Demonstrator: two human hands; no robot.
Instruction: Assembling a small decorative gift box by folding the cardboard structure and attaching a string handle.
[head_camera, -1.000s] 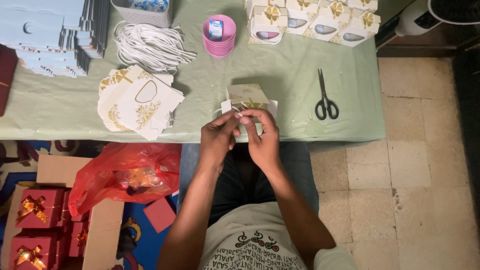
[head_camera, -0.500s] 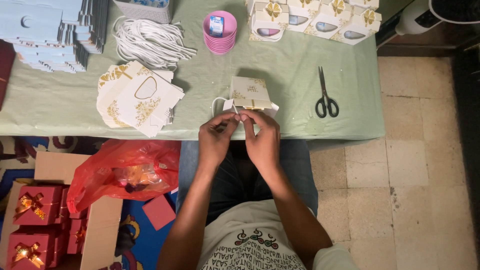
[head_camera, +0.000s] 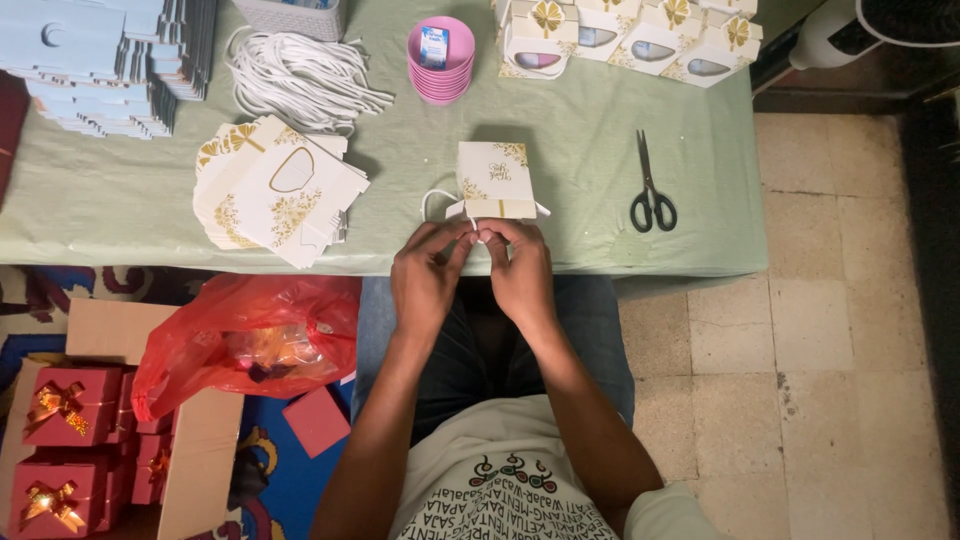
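Fingertips of left hand (head_camera: 428, 272) and right hand (head_camera: 520, 270) pinch the white cord (head_camera: 436, 197) at the cream gift box (head_camera: 495, 180); a sharp tug could probably slip it free.

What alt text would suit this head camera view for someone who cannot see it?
Left hand and right hand pinch a white cord at a cream gift box on a green table; scissors lie right, flat boxes left.

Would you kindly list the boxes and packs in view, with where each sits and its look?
Small cream gift box with gold print: at both hands' fingertips, table edge.
Flat cream-and-gold box blanks: stacked left.
Finished cream boxes with gold bows: top right.
Red boxes with gold bows: floor, lower left.
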